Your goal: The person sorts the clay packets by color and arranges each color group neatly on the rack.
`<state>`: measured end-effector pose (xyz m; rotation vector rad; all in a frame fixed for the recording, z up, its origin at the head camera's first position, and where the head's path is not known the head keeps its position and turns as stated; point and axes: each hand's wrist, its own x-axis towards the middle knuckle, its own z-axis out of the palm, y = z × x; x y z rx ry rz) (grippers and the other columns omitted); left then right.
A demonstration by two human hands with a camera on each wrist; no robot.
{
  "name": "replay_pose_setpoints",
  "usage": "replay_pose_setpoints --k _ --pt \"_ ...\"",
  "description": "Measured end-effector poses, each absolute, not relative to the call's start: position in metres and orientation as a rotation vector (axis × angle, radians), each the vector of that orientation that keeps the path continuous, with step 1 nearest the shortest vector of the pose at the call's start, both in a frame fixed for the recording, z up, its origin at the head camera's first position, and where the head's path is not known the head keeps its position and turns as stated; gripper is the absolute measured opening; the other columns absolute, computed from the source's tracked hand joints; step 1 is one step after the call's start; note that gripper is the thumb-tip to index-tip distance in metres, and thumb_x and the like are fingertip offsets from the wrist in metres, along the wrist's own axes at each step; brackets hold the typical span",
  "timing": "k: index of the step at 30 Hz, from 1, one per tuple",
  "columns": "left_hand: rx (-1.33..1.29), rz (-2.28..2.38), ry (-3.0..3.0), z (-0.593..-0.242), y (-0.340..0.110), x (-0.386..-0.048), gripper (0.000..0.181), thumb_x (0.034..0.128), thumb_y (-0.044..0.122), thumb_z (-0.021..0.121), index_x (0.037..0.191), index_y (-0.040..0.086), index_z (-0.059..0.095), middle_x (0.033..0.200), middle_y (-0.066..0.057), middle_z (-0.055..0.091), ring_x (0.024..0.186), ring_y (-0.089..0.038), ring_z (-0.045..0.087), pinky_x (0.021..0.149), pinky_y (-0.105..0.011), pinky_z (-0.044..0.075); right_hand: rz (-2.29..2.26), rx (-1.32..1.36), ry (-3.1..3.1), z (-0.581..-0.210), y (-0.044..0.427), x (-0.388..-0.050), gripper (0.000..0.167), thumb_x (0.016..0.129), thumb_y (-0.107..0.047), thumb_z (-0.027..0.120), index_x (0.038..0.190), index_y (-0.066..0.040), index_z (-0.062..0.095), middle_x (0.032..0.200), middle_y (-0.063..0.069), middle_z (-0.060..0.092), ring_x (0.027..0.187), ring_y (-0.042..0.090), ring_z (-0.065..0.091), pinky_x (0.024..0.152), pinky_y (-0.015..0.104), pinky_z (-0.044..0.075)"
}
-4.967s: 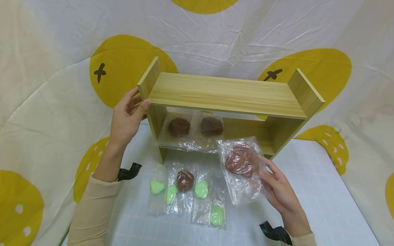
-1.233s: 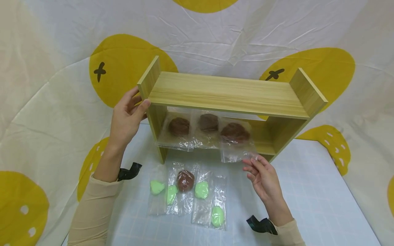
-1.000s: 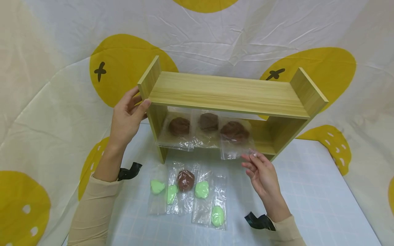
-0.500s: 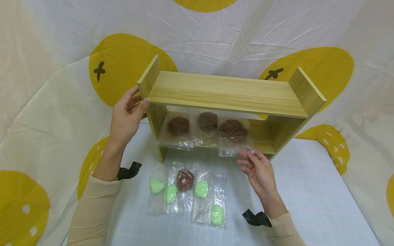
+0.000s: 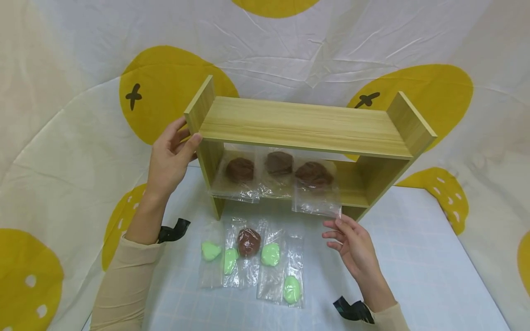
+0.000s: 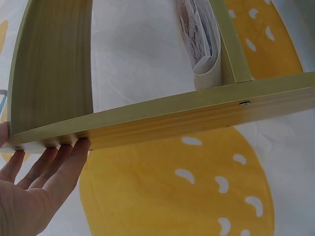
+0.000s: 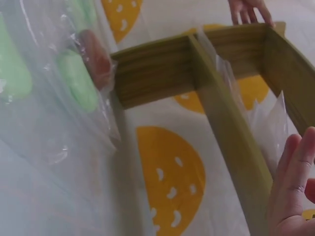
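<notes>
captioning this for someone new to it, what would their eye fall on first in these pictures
The wooden shelf, central in the head view, probably draws the eye first, with three bagged brown lumps in a row on its lower board. The big yellow shapes on the pale backdrop behind it may compete for attention. Next come four bright green lumps, lying in clear bags on the table in front of the shelf.

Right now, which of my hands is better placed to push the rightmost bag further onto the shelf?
Probably your right hand: its fingertips are at the near corner of that bag, while your left hand grips the opposite side of the shelf.
</notes>
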<state>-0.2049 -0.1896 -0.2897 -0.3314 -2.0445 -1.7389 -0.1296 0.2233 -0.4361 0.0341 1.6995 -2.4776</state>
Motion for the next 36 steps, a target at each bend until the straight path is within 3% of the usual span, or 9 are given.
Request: replay_pose_setpoints --k 10,20,26,31,36 --pt "-0.325 -1.718 -2.055 -0.292 -0.191 -0.204 0.049 0.0975 0.018 0.067 0.145 0.022 0.054 0.134 -0.013 0.061 0.111 -0.028 0.066 0.08 -0.029 0.058 -2.376 -0.039 1.751 -0.457 0.223 -0.12 0.032 0.105 -0.014 0.053 0.135 -0.001 0.053 0.111 0.011 0.07 0.089 0.024 0.071 0.076 0.036 0.06" --pt "-0.324 -1.722 -2.057 -0.291 -0.19 -0.204 0.05 0.0973 0.019 0.068 0.145 0.023 0.054 0.133 -0.013 0.061 0.111 -0.028 0.066 0.082 -0.029 0.058 -2.189 -0.17 1.778 -0.466 0.196 -0.129 0.043 0.104 -0.014 0.056 0.139 0.007 0.046 0.126 0.031 0.058 0.1 0.034 0.069 0.087 0.047 0.057" --pt "-0.319 -1.724 -2.054 -0.29 -0.189 -0.204 0.049 0.0972 0.021 0.068 0.145 0.023 0.055 0.133 -0.012 0.062 0.111 -0.03 0.065 0.081 -0.029 0.058 -2.051 -0.228 1.86 -0.476 0.173 -0.152 0.053 0.103 -0.019 0.059 0.142 0.013 0.042 0.131 0.036 0.053 0.109 0.039 0.064 0.093 0.048 0.054" --pt "-0.317 -1.745 -2.043 -0.29 -0.189 -0.205 0.049 0.0968 0.019 0.068 0.144 0.022 0.055 0.133 -0.014 0.061 0.111 -0.03 0.066 0.08 -0.028 0.058 -2.009 -0.242 1.897 -0.485 0.155 -0.179 0.052 0.102 -0.016 0.059 0.139 0.016 0.042 0.131 0.038 0.052 0.114 0.046 0.059 0.097 0.054 0.049" --pt "-0.33 -1.761 -2.031 -0.29 -0.19 -0.205 0.049 0.0965 0.018 0.069 0.144 0.021 0.056 0.133 -0.015 0.061 0.111 -0.029 0.066 0.081 -0.03 0.058 -1.979 -0.213 1.905 -0.496 0.143 -0.202 0.05 0.101 -0.016 0.06 0.138 0.015 0.045 0.13 0.035 0.055 0.116 0.047 0.058 0.098 0.049 0.05"
